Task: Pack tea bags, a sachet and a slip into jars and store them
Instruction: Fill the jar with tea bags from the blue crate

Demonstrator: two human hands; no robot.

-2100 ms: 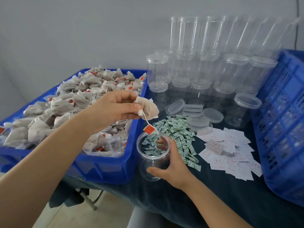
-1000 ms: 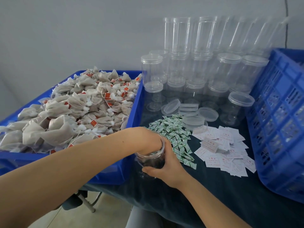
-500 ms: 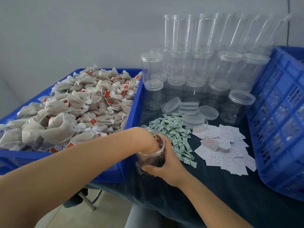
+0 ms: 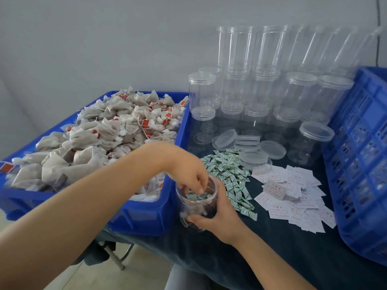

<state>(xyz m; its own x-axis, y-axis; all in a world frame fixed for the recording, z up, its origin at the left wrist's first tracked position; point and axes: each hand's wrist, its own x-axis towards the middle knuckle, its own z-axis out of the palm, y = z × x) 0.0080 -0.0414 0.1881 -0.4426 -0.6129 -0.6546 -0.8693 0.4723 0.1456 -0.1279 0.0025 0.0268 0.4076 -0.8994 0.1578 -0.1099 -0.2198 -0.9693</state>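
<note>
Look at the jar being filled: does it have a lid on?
No, the jar is open at the top, and the left hand has its fingers at its mouth.

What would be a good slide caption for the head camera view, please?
Left hand reaches into an open jar gripped by the right hand, beside a bin of tea bags.

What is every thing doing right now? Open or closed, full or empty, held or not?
Jar in hand: open, upright, held, contents dark and unclear.
Left hand: fingers dipped into the jar's mouth.
Right hand: grips the jar's side.
Tea bag tray: heaped full.
Sachets: loose pile on the cloth.
Slips: scattered flat.
Loose lids: off, lying by the jars.
Lidded jar: closed, empty.
Blue crate: tilted, contents unclear.
</note>
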